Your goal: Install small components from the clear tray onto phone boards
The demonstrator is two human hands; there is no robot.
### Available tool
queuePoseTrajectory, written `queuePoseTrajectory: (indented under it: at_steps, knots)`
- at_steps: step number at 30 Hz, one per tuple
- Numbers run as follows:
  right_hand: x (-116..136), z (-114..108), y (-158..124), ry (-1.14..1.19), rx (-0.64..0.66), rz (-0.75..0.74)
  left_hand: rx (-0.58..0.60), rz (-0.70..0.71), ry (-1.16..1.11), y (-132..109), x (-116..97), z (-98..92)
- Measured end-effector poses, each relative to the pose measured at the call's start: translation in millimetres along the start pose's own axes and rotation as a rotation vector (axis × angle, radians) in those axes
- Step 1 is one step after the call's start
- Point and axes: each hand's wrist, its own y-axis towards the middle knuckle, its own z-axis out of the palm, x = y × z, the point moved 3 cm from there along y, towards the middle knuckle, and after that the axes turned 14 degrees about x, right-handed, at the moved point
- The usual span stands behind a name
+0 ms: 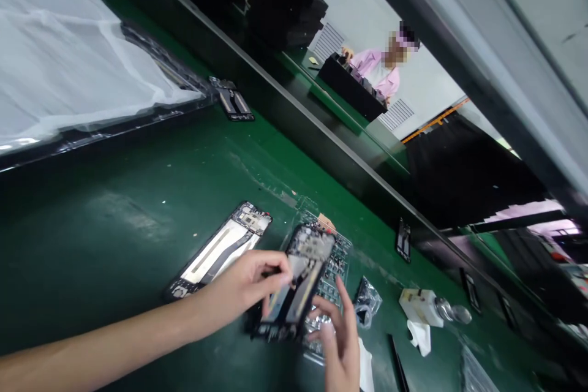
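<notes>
Left hand [241, 288] grips the edge of a phone frame [305, 266], held tilted above a clear plastic tray [337, 263]. Right hand [335, 343] is open, fingers spread, just beside the frame. A second phone frame [220, 254] lies flat on the green bench [114, 239], left of the tray. A plastic bag [367, 301] and a white bottle [420, 306] lie to the right.
</notes>
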Motion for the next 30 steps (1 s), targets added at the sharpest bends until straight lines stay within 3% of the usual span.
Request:
queuePoseTrajectory:
  at_steps: [2, 5, 8, 11, 14, 19, 23, 30]
  knots:
    - [-6, -1, 3, 0.241, -0.067, 0.119, 0.168, -0.088, -0.05, -1, 8, 9.4]
    - [-4, 1, 8, 0.467, -0.105, 0.112, 0.309, -0.173, -0.126, -1, 17, 16.3]
    - [-2, 10, 5, 0.595, -0.043, 0.125, 0.169, -0.085, 0.024, -1, 12, 9.3]
    - [-2, 19, 1, 0.673, 0.048, 0.168, -0.127, 0.164, 0.402, -5, -7, 0.1]
    - [-2, 25, -2, 0.699, 0.111, 0.177, -0.249, 0.343, 0.72, -13, -21, 2.1]
    - [-1, 28, -6, 0.705, 0.1, 0.218, -0.214, 0.607, 1.127, -22, -18, 11.3]
    - [-6, 28, -10, 0.657, 0.089, 0.222, -0.161, 0.698, 1.397, -21, -9, 13.4]
    - [-10, 26, -11, 0.617, 0.117, 0.226, -0.085, 0.814, 1.535, -20, -11, 19.7]
